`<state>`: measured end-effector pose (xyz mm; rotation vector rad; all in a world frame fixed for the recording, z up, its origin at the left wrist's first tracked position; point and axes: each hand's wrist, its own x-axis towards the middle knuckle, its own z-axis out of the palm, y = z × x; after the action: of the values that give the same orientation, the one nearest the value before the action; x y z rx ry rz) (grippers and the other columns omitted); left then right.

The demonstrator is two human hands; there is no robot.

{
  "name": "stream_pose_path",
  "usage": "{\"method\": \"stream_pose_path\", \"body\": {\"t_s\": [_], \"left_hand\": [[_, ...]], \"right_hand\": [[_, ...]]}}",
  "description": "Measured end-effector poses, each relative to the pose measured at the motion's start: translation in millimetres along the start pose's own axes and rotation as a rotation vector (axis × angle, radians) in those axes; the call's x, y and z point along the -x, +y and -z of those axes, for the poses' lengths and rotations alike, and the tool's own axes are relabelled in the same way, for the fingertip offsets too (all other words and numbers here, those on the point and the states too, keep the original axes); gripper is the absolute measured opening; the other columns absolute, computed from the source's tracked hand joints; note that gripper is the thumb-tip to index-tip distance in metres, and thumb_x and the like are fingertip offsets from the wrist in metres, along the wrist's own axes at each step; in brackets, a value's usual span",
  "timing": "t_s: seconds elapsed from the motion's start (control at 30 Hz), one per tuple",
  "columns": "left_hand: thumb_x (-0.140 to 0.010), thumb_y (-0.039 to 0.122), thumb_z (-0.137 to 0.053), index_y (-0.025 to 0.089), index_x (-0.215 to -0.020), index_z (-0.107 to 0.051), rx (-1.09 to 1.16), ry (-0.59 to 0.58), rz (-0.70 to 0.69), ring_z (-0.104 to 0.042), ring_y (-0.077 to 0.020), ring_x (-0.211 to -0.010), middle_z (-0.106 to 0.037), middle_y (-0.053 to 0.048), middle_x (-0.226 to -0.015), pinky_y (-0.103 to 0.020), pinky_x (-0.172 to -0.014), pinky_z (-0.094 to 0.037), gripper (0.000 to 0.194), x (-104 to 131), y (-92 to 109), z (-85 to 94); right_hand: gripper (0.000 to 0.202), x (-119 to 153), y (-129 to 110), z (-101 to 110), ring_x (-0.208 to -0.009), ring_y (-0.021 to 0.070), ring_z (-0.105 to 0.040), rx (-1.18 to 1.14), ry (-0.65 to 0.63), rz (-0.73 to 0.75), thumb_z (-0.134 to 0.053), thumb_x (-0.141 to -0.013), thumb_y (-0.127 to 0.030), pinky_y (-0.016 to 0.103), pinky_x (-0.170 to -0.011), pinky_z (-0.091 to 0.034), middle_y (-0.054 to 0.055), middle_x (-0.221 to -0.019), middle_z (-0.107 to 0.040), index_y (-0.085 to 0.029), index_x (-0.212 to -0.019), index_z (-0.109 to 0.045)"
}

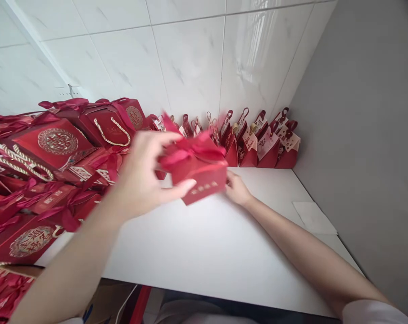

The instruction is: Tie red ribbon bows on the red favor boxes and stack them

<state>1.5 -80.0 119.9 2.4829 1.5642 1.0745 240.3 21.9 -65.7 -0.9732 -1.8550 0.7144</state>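
A red gift box [204, 173] with a satin ribbon bow and gold lettering is held up above the white tabletop, slightly tilted and blurred. My left hand [145, 175] grips it from the left side, thumb in front and fingers behind the bow. Just beyond the box's right edge is my right hand [238, 188], low over the table with its fingers curled. The box covers its fingertips, so whatever they grip is hidden. Behind both hands stands a row of small red favour boxes [269, 146] with ribbon loops and pale tags.
Stacked red gift boxes [57, 141] with bows and rope handles crowd the left side of the white table [190, 252]. A pale flat sheet [314, 217] lies by the grey panel [366, 135] at right. White tiles [187, 58] rise behind. More red items [8, 292] sit lower left.
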Motion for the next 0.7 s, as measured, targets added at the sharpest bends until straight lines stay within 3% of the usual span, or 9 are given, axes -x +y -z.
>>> {"method": "stream_pose_path", "body": {"t_s": [0.07,0.13,0.27,0.33,0.4,0.5,0.57,0.7], "left_hand": [[-0.070,0.036,-0.078,0.028,-0.132,-0.048,0.148,-0.213,-0.029,-0.057,-0.0237,-0.112,-0.050,-0.006,-0.126,-0.039,-0.098,-0.051,0.069,-6,-3,-45.9],[-0.072,0.038,-0.077,0.027,-0.133,-0.048,0.250,-0.348,-0.025,-0.056,-0.0253,-0.117,-0.049,-0.008,-0.129,-0.040,-0.101,-0.049,0.068,-6,-20,-81.6],[-0.078,0.045,-0.072,0.030,-0.144,-0.040,0.383,-0.471,-0.003,-0.035,-0.0303,-0.140,-0.035,-0.009,-0.150,-0.045,-0.118,-0.030,0.074,6,-54,-118.1],[-0.089,0.048,-0.057,0.031,-0.146,-0.037,0.501,-0.436,0.042,-0.028,-0.0294,-0.145,-0.032,-0.007,-0.155,-0.045,-0.120,-0.024,0.063,15,-61,-126.8],[-0.097,0.047,-0.043,0.031,-0.151,-0.029,0.652,-0.406,0.125,-0.029,-0.0270,-0.145,-0.030,-0.006,-0.157,-0.042,-0.119,-0.027,0.058,24,-63,-134.8],[-0.096,0.047,-0.045,0.030,-0.154,-0.017,0.794,-0.411,0.271,-0.037,-0.0257,-0.141,-0.032,-0.007,-0.157,-0.039,-0.113,-0.038,0.066,32,-65,-147.1],[-0.093,0.048,-0.051,0.027,-0.150,-0.025,0.780,-0.336,0.343,-0.045,-0.0256,-0.135,-0.042,-0.011,-0.150,-0.039,-0.108,-0.042,0.066,32,-68,-153.1],[-0.091,0.047,-0.055,0.021,-0.120,-0.054,0.702,-0.053,0.402,-0.059,-0.0245,-0.116,-0.062,-0.011,-0.121,-0.040,-0.098,-0.047,0.039,26,-78,-152.4]], "right_hand": [[0.020,-10,0,19,-0.080,0.0189,-0.064,-0.043,0.065,-0.067,-0.047,-0.092,-0.035,0.031,-0.073,-0.050,0.006,-0.093,-0.067,-0.019,-0.096,-0.058],[0.022,-20,-1,41,-0.076,0.0178,-0.065,-0.076,0.102,-0.144,-0.047,-0.092,-0.039,0.030,-0.070,-0.051,0.006,-0.093,-0.066,-0.018,-0.097,-0.055],[0.023,-31,-9,81,-0.075,0.0173,-0.067,-0.121,0.038,-0.272,-0.055,-0.088,-0.039,0.028,-0.066,-0.051,0.006,-0.091,-0.066,-0.018,-0.095,-0.058],[0.025,-30,-18,91,-0.082,0.0177,-0.067,-0.149,-0.079,-0.316,-0.057,-0.088,-0.042,0.028,-0.069,-0.051,0.007,-0.098,-0.067,-0.018,-0.094,-0.059],[0.030,-26,-29,93,-0.092,0.0192,-0.065,-0.153,-0.224,-0.336,-0.057,-0.089,-0.048,0.029,-0.073,-0.051,0.007,-0.107,-0.065,-0.020,-0.100,-0.059],[0.042,-21,-42,87,-0.098,0.0210,-0.062,-0.077,-0.404,-0.320,-0.060,-0.087,-0.054,0.032,-0.076,-0.051,0.007,-0.112,-0.065,-0.023,-0.116,-0.055],[0.044,-18,-49,83,-0.092,0.0210,-0.064,-0.036,-0.495,-0.291,-0.061,-0.086,-0.055,0.033,-0.077,-0.050,0.006,-0.106,-0.068,-0.022,-0.115,-0.056],[0.040,-19,-55,86,-0.081,0.0205,-0.067,-0.098,-0.584,-0.324,-0.056,-0.088,-0.058,0.032,-0.075,-0.049,0.006,-0.088,-0.070,-0.018,-0.085,-0.060]]}}
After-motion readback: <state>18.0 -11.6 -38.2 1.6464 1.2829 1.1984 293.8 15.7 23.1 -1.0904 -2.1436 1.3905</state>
